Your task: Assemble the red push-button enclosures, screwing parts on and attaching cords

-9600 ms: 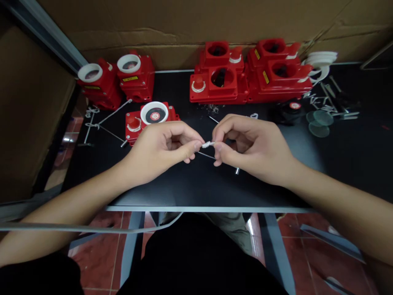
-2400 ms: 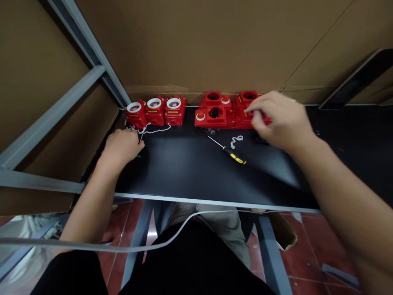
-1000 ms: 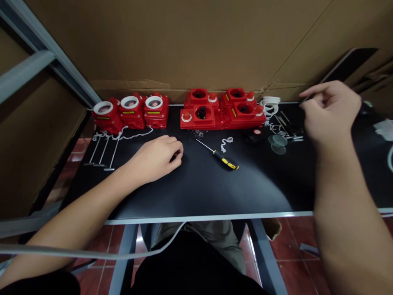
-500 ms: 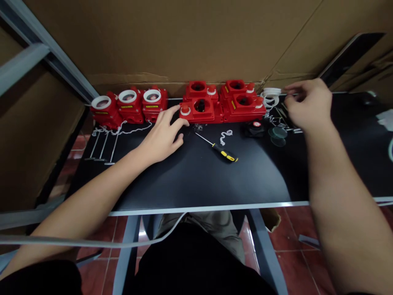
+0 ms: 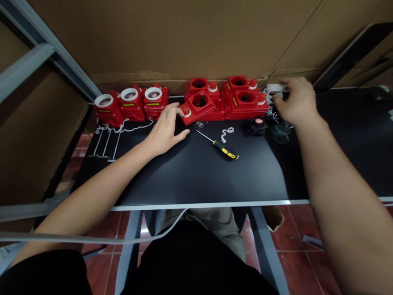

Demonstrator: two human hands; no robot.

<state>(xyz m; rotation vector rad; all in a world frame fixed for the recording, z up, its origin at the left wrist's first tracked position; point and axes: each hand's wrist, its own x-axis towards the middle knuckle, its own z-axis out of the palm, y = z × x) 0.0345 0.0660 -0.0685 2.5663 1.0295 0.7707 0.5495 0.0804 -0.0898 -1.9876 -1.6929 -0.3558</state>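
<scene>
My left hand (image 5: pixel 167 127) grips the near left corner of a red box (image 5: pixel 198 107) with a round hole in its top; the box is tilted and turned out of its row. My right hand (image 5: pixel 294 102) reaches to the far right of the table, with its fingers closed at a stack of white rings (image 5: pixel 274 91). Whether a ring is held between the fingers is hidden. More open red boxes (image 5: pixel 244 96) stand between the two hands.
Three red boxes with white rings on top (image 5: pixel 130 104) line the back left, with white string and metal pins (image 5: pixel 107 141) before them. A yellow-handled screwdriver (image 5: pixel 222 148), a white string piece (image 5: pixel 226 133), a black cap (image 5: pixel 257 124) and glass discs (image 5: pixel 281 133) lie on the black table (image 5: pixel 199 176). Cardboard stands behind.
My left hand has gone from resting on the table to the red box and has tilted it. My right hand has swung in from the far right to the white rings.
</scene>
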